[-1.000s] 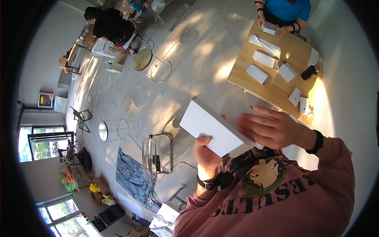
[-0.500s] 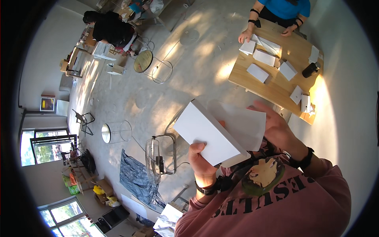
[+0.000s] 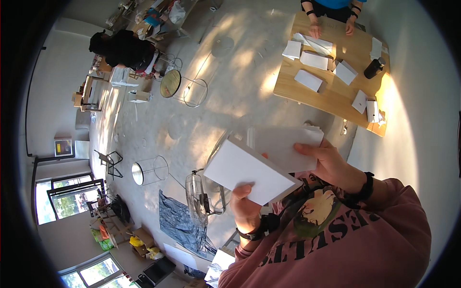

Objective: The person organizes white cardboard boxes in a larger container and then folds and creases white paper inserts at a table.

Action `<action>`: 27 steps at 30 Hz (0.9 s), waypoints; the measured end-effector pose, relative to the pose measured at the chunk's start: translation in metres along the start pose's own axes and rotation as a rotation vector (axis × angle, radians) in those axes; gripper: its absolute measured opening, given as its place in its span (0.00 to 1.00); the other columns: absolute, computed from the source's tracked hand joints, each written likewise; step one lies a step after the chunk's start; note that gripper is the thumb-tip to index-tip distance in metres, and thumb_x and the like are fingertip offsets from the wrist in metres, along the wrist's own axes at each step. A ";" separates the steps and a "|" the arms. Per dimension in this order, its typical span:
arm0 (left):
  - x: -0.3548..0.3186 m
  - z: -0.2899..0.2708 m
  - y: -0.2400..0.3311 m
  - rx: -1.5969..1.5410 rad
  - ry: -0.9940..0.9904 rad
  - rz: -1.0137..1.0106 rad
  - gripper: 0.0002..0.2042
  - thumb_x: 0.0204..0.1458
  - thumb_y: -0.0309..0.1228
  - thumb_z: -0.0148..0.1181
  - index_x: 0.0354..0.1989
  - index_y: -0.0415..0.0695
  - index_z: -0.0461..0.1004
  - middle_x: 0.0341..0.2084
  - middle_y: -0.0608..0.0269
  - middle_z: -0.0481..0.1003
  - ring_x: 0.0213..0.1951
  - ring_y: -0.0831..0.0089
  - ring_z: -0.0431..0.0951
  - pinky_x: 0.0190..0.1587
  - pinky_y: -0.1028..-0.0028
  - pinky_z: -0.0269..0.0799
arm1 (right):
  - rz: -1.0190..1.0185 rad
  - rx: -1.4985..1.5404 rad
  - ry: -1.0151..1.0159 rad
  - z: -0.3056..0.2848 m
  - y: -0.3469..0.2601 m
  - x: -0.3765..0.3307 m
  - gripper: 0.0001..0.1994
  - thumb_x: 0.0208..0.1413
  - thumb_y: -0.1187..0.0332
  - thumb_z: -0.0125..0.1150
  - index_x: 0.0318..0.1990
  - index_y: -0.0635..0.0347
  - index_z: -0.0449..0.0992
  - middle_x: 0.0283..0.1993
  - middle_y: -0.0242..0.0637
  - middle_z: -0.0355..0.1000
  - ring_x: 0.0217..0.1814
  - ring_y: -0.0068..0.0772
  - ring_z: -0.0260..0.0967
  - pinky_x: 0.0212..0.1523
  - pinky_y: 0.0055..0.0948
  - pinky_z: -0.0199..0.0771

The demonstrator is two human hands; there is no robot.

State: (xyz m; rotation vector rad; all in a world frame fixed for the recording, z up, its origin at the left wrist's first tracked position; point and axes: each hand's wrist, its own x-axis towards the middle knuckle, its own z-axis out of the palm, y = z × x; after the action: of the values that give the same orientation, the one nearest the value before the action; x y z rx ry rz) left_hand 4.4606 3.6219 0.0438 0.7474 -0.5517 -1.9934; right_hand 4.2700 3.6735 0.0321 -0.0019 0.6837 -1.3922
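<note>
A slim white box (image 3: 242, 168) is tilted in front of my chest. My left hand (image 3: 245, 209) is closed around its lower edge, with the thumb pressed on the broad white face. Just right of the box, my right hand (image 3: 327, 162) pinches a flat white panel (image 3: 281, 144), thumb on top and the other fingers mostly hidden beneath. Several layered edges show along that panel's top. Its near side runs behind the box, so I cannot tell whether the two are joined.
Past my hands at the right stands a wooden table (image 3: 297, 89) with several white boxes and a black bottle (image 3: 374, 67); a person in blue sits there. Left of me are a floor fan (image 3: 197, 192), a dark sheet (image 3: 180, 223) and round stools. Another person in black (image 3: 127, 49) works far left.
My right hand has come onto the white panel and its thumb now presses it. The box has shifted slightly left. The seated person's hand has left the white boxes.
</note>
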 end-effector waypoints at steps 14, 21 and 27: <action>0.009 -0.031 0.012 0.310 -0.026 -0.416 0.26 0.37 0.20 0.51 0.52 0.32 0.62 0.44 0.48 0.70 0.46 0.56 0.72 0.48 0.62 0.69 | 0.057 -0.947 0.041 -0.023 -0.042 -0.011 0.15 0.50 0.65 0.62 0.41 0.68 0.73 0.35 0.32 0.72 0.36 0.19 0.67 0.38 0.22 0.67; 0.016 -0.036 0.012 0.199 -0.085 -0.413 0.35 0.30 0.27 0.53 0.55 0.31 0.58 0.47 0.35 0.67 0.48 0.46 0.71 0.50 0.54 0.70 | 0.184 -0.622 -0.058 -0.009 -0.056 -0.019 0.14 0.53 0.69 0.59 0.44 0.68 0.70 0.40 0.34 0.71 0.38 0.21 0.68 0.38 0.22 0.70; 0.022 -0.046 0.010 -0.409 -0.403 -0.351 0.30 0.31 0.31 0.52 0.51 0.33 0.65 0.50 0.38 0.66 0.44 0.37 0.71 0.44 0.41 0.69 | 0.196 -0.458 -0.079 0.002 -0.062 -0.021 0.16 0.53 0.73 0.57 0.49 0.65 0.68 0.45 0.34 0.70 0.47 0.24 0.68 0.49 0.25 0.70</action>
State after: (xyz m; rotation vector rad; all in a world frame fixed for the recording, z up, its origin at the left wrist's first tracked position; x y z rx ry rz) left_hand 4.4898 3.5940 0.0112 0.1944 -0.2294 -2.5013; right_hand 4.2144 3.6788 0.0669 -0.3417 0.8987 -1.0203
